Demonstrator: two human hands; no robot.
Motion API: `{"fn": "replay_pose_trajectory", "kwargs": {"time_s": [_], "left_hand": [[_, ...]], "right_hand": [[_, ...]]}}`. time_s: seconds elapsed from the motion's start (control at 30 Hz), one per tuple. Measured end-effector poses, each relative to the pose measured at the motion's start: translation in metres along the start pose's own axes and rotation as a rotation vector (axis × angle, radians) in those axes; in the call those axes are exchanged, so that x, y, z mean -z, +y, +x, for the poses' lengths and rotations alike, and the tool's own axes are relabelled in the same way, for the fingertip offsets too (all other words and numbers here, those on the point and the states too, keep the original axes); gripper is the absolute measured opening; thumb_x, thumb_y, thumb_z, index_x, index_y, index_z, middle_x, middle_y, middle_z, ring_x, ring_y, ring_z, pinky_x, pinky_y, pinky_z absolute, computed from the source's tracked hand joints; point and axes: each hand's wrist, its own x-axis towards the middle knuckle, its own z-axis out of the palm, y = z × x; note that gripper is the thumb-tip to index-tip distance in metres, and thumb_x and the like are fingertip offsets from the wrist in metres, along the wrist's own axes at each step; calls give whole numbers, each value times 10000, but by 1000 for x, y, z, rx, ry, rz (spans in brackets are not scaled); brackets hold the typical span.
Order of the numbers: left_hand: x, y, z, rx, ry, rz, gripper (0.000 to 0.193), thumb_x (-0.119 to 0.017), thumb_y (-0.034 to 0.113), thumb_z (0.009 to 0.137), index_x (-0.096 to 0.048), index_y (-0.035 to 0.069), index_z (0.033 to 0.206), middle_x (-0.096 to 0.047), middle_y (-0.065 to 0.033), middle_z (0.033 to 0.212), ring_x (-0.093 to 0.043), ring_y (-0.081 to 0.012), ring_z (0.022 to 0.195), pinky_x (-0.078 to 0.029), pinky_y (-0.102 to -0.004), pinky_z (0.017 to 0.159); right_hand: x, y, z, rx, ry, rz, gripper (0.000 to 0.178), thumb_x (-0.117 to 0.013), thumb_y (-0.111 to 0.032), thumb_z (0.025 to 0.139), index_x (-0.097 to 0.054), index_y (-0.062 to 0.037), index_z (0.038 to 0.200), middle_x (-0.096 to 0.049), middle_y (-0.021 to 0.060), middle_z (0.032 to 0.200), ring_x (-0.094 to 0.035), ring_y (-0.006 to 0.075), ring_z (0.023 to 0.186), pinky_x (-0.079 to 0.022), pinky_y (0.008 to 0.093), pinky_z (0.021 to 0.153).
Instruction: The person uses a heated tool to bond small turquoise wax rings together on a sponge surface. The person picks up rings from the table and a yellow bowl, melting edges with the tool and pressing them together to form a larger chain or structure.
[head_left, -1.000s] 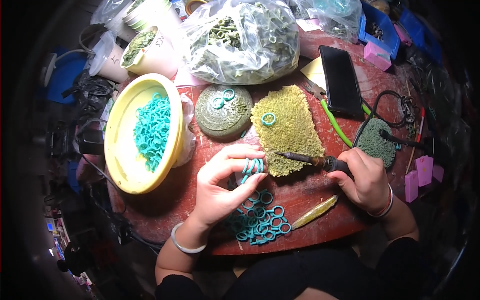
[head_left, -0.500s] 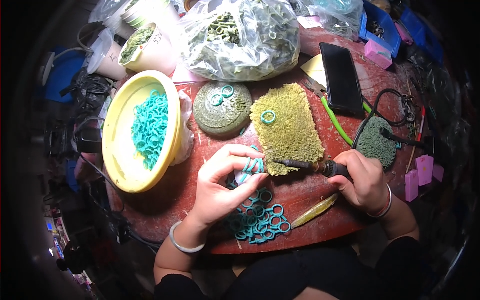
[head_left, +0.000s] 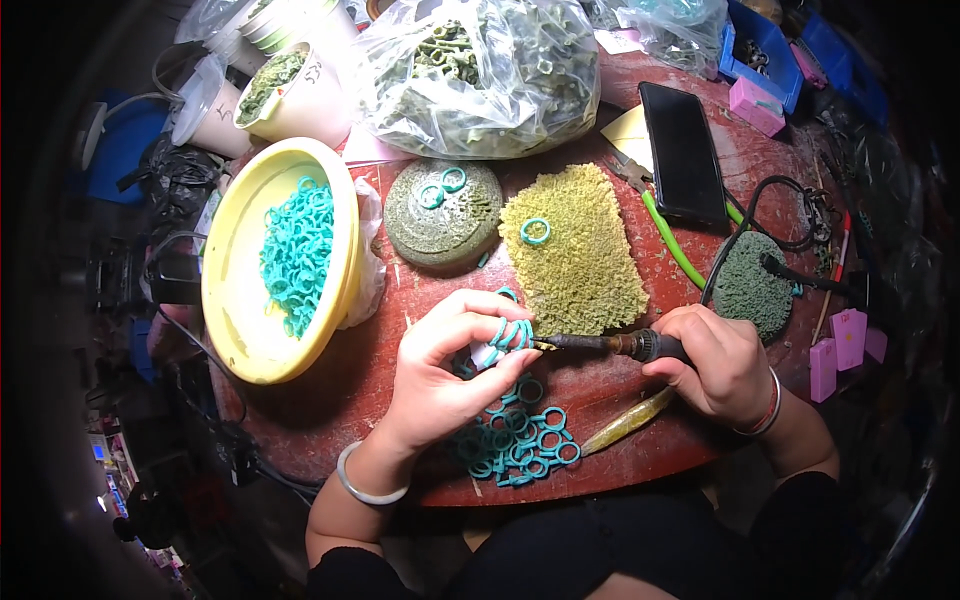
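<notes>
Left hand (head_left: 440,375) curled, fingertips pinched shut on small cluster of teal wax rings (head_left: 512,333), held just above red table (head_left: 380,400), at near edge of yellow-green sponge pad (head_left: 575,250). Right hand (head_left: 720,365) closed around handle of wax pen (head_left: 610,345). Pen's long axis lay nearly level, left-right; tip pointed left, touching or just beside held rings. Rings lay left of right hand; left hand nearer. Loose teal rings (head_left: 520,435) piled below, between hands.

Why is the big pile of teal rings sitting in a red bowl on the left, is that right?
Not quite: the bowl is yellow, not red, as the head view shows. The big pile of teal rings does sit in it on the left; the red thing is the table.
</notes>
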Motion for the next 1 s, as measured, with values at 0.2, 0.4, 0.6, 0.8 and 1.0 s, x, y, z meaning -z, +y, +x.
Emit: {"fn": "replay_pose_trajectory", "kwargs": {"time_s": [0.2, 0.4, 0.6, 0.8, 1.0], "left_hand": [[0, 1, 2, -26, -10, 24, 193, -837, -33, 808, -749, 6, 975, -733, -114, 1105, -703, -174, 975, -556, -305, 853], [1, 1, 1, 2, -2, 9, 189, -838, -25, 812, -750, 6, 977, -736, -112, 1116, -702, -169, 974, -554, -298, 847], [0, 0, 1, -16, -14, 10, 186, -833, -21, 822, -754, 5, 988, -739, -113, 1133, -699, -160, 974, -548, -288, 844], [1, 2, 2, -9, -7, 21, 188, -825, -28, 826, -758, 4, 998, -744, -115, 1134, -702, -159, 972, -550, -286, 842], [1, 2, 2, -39, -7, 38, 192, -821, -34, 826, -762, 8, 1004, -744, -110, 1133, -698, -145, 956, -549, -275, 827]], "right_hand": [[1, -1, 2, 0, -8, -6, 350, -816, -264, 893, -628, 16, 986, -634, 115, 872, -676, 268, 692, -544, 341, 566], [4, 2, 1, -18, 20, 25, 333, -816, -255, 898, -631, 7, 987, -630, 116, 852, -666, 279, 664, -533, 352, 558], [8, -2, 4, -138, -13, -160, 286, -803, -230, 913, -631, -4, 945, -610, 117, 823, -648, 292, 636, -520, 373, 551], [6, 1, 3, 1, 21, -6, 324, -818, -239, 891, -621, 8, 965, -618, 110, 838, -662, 272, 673, -526, 358, 563], [1, 0, 1, -1, 9, -9, 335, -818, -250, 886, -623, 10, 967, -623, 107, 855, -667, 261, 693, -535, 344, 569]]}}
